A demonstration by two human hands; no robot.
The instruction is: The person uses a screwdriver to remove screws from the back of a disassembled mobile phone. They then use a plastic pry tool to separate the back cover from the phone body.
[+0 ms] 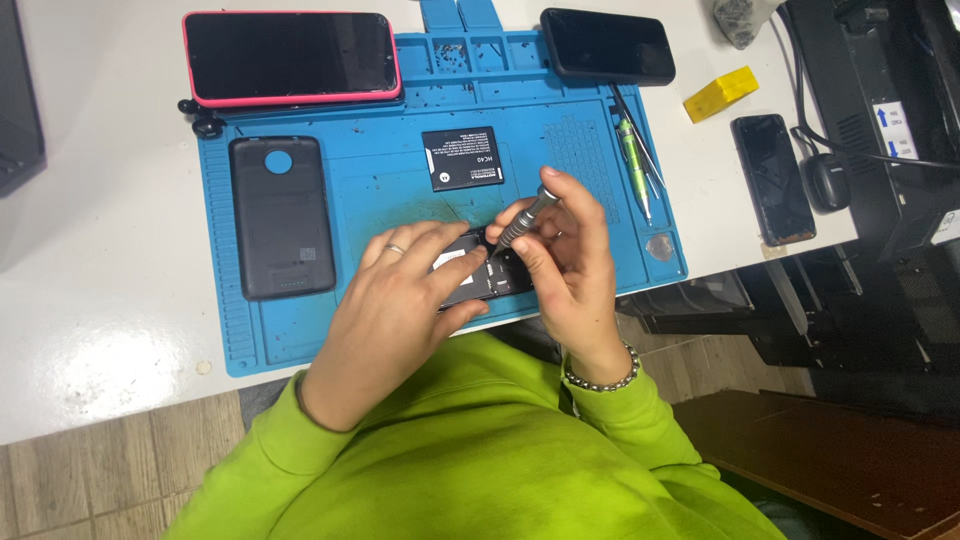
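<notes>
An opened black phone (478,272) lies on the blue work mat (380,190) near its front edge. My left hand (395,300) presses down on it, fingers spread over its left part, a ring on one finger. My right hand (565,245) grips a grey precision screwdriver (522,222), tilted with its tip down on the phone's upper area. A black battery (462,158) rests on the mat just behind the hands. The phone's black back cover (282,215) lies at the mat's left.
A phone with a pink rim (290,57) lies at the back left and a black phone (607,45) at the back right. More slim tools (635,160) lie on the mat's right. A yellow block (720,93) and another dark phone (772,178) sit on the white table.
</notes>
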